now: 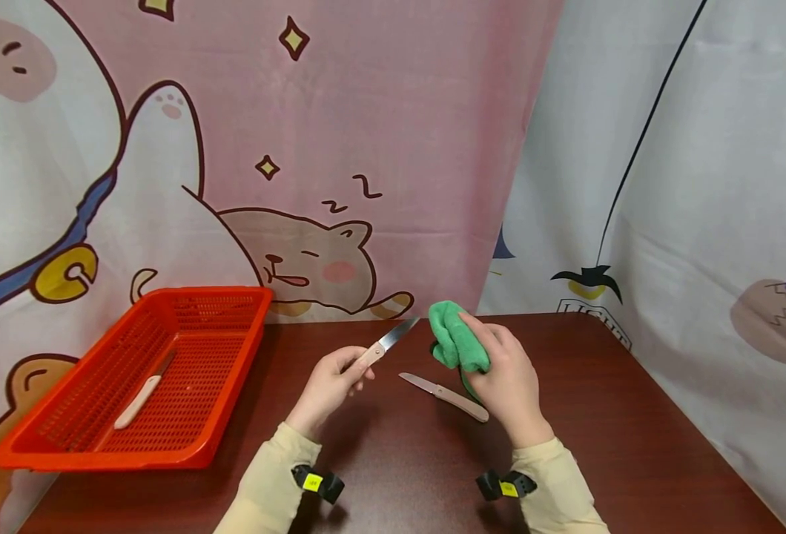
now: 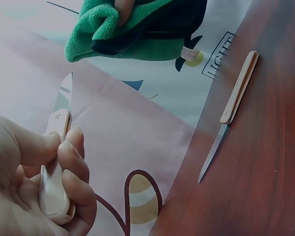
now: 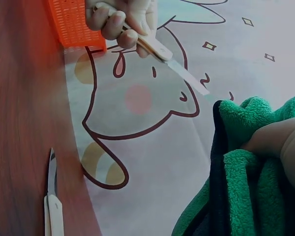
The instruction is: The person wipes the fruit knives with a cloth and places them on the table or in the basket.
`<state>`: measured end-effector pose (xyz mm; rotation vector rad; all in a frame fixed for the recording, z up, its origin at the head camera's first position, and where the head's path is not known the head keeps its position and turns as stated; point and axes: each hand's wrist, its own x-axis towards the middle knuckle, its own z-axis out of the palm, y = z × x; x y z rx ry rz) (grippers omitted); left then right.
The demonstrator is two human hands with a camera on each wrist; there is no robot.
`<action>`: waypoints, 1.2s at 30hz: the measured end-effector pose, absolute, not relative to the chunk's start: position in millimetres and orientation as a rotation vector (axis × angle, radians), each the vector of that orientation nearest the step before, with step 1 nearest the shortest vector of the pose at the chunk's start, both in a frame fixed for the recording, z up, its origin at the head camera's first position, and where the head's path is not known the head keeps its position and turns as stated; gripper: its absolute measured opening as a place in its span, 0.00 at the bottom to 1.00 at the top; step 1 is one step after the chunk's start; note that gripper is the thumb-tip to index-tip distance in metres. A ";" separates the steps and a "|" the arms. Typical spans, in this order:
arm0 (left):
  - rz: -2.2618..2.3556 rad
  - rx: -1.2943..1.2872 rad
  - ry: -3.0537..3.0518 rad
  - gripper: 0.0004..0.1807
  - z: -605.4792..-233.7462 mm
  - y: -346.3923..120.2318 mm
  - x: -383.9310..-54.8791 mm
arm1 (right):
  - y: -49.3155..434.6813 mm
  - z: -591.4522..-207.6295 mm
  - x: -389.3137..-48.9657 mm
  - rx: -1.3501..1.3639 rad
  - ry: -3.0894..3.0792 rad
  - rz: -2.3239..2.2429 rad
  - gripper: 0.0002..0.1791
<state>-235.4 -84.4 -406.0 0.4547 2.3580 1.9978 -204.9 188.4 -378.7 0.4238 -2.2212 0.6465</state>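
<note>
Table edge (image 1: pixel 553 323) beyond, left hand (image 1: pixel 327 386) gripping knife (image 1: pixel 386 343), gap, right hand (image 1: pixel 509 377) clutching green cloth (image 1: pixel 456 338)

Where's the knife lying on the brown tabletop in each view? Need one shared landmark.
Head: knife just right of centre, lower half.
Left wrist: right side, blade tip down.
Right wrist: lower left, blade up.
Shared landmark: green cloth.
</note>
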 end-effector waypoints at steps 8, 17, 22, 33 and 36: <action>2.023 0.450 2.365 0.08 -403.6 -81.9 -234.5 | 178.7 -375.7 -199.5 0.496 -2.202 0.655 0.47; 2.026 0.469 2.370 0.08 -401.8 -80.9 -232.4 | 163.3 -377.9 -193.7 0.586 -2.185 0.638 0.48; 2.017 0.494 2.360 0.09 -403.2 -81.1 -233.1 | 155.4 -380.6 -191.7 0.634 -2.177 0.638 0.47; 1.973 0.541 2.406 0.08 -403.7 -77.1 -230.5 | 141.0 -389.7 -189.5 0.700 -2.237 0.613 0.47; 1.949 0.563 2.422 0.08 -401.7 -75.7 -226.8 | 140.2 -391.4 -189.8 0.680 -2.250 0.608 0.45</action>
